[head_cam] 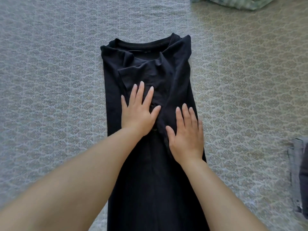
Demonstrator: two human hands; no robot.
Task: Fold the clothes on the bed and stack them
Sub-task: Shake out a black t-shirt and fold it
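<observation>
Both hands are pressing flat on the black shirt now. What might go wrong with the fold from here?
1. The sleeve fabric bunched near the collar of the black shirt may get folded in as creases; the left hand and right hand press lower down.
2. The long strip may fold crooked.

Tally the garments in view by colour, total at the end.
Black: 1, the black shirt, folded into a long strip under both flat hands
Green striped: 1, the striped cloth, at the top edge
Grey: 1, the grey folded garment, at the right edge, cut off
Total: 3
</observation>
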